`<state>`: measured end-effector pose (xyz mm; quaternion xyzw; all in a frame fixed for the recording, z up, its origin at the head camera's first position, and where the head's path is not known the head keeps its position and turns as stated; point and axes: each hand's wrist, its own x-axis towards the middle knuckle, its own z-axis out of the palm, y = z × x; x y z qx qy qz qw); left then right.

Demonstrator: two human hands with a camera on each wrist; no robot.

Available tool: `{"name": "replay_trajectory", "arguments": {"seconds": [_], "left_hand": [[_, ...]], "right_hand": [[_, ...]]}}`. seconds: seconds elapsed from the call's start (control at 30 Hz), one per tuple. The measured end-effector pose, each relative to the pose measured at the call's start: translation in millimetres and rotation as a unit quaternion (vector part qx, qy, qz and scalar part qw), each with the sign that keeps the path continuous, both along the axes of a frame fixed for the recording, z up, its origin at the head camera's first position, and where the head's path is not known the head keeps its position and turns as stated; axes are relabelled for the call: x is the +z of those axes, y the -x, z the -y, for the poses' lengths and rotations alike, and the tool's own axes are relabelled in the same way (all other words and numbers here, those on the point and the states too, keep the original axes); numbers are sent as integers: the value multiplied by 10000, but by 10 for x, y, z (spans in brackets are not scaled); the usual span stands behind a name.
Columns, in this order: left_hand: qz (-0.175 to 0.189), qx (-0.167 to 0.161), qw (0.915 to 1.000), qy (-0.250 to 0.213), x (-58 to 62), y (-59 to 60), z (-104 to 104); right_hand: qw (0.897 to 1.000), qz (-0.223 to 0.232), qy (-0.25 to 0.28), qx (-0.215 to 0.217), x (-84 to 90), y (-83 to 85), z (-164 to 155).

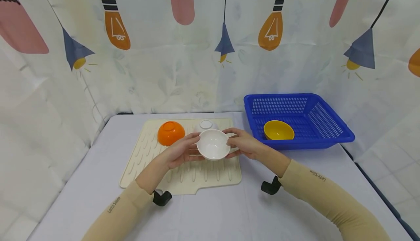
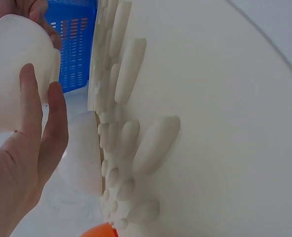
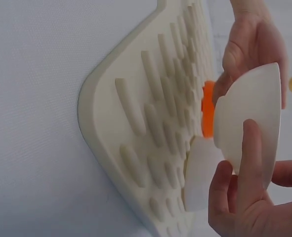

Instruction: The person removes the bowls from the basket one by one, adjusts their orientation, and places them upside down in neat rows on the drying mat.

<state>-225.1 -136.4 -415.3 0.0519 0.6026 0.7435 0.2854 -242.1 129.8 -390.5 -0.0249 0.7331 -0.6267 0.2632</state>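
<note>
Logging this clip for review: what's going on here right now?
A person holds a white bowl with both hands, left hand and right hand on opposite sides, above a cream drying mat. On the mat sit an upturned orange bowl and another upturned white bowl. A yellow bowl lies in the blue basket.

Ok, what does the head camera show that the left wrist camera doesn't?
Only the head view shows the yellow bowl inside the blue basket, the whole orange bowl upside down on the drying mat, and the open inside of the white bowl.

Only the left wrist view shows the mat's raised ridges close up.

Both show the left hand and right hand holding the white bowl, a second white bowl upside down on the mat, and the basket.
</note>
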Motion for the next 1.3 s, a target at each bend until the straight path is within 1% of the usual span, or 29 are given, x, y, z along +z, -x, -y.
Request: {"name": "replay_trajectory", "arguments": {"seconds": [0.1,0.37,0.57,0.8,0.93,1.03,1.2,1.27,1.3], "left_hand": [[-1,-93,9999,-74,-13,11,23],[-127,-146,9997,-129,5,12,75],[-310,53,9995,23,44,-7,106],[-762,168,9966,264,51,-20,116],[-1088,201,9925,521,54,-32,128],[-1381,206,9873,761,72,-55,134],[-1902,252,9745,1164,105,-102,128],[-2119,249,9693,1224,112,-117,124],[-2236,222,9672,1185,113,-123,123]], "right_hand": [[10000,34,39,51,-9,7,-16],[9997,97,126,206,-7,46,-50],[9991,135,179,363,-8,57,-64],[9983,215,163,520,-16,41,-99],[9981,225,142,563,-23,49,-110],[9979,233,165,577,-28,54,-116],[9974,252,221,637,-27,56,-121],[9973,270,235,647,-28,57,-122],[9972,273,238,655,-29,58,-122]]}}
